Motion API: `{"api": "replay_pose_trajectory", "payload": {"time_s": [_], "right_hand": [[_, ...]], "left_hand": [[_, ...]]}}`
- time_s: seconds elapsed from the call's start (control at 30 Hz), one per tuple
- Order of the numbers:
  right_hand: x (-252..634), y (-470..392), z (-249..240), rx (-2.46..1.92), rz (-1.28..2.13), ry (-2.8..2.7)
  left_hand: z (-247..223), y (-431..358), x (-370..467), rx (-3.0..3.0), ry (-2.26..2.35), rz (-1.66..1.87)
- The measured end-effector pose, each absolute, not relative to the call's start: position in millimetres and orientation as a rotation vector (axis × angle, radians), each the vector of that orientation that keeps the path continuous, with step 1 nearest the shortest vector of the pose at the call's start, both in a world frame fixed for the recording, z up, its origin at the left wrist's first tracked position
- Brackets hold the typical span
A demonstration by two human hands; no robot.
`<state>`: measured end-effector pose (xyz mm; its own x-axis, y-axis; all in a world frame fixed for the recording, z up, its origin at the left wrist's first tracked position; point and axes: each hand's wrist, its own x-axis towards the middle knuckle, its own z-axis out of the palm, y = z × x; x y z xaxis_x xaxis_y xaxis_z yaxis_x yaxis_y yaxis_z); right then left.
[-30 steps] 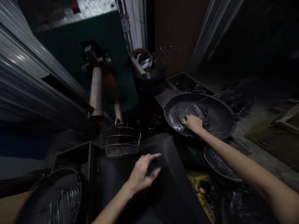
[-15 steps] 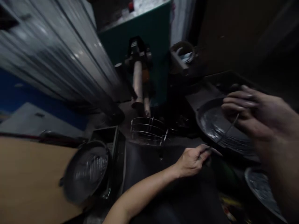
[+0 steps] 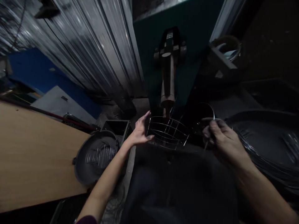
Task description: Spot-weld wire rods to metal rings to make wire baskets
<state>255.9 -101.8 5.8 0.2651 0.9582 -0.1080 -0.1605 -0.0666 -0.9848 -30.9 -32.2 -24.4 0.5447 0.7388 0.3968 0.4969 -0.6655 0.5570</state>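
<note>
My left hand (image 3: pixel 140 132) is open, thumb and fingers apart, at the left end of a curved wire frame (image 3: pixel 168 134). Whether it touches the wires, I cannot tell. That frame has long bent wires joined by short cross wires, and sits under the tip of a machine's arm (image 3: pixel 167 90). To the right of it, my right hand (image 3: pixel 221 134) is closed on a thin bent metal wire (image 3: pixel 213 111), whose curved upper part rises above the fingers. A short end sticks out below them.
A dark round basin (image 3: pixel 80 169) with wire pieces stands at the left, beside a black crate (image 3: pixel 128 124). Another large basin (image 3: pixel 257 116) at the right holds many wires. The green machine body (image 3: pixel 149 40) rises ahead, next to corrugated metal sheeting (image 3: pixel 105 40).
My left hand has let go of the wire piece and moved left to the wire frame. My right hand has come down and inward, now holding a curved wire. The view has shifted.
</note>
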Motion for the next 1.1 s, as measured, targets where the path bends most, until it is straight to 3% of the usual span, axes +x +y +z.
{"api": "replay_pose_trajectory", "payload": {"time_s": [0.13,0.3,1.1], "right_hand": [[254.5,-95.3,4.4,-1.305,1.277,-0.904],[264.8,-89.6,-3.4,-1.481,1.13,-1.004],[230.2,-42.9,1.3,-1.301,0.991,-1.019]], "left_hand": [[-56.4,6.9,-10.8,2.301,1.012,0.973],[-72.0,14.3,4.9,2.206,0.909,1.269],[-69.3,17.7,6.4,2.132,0.834,1.296]]}}
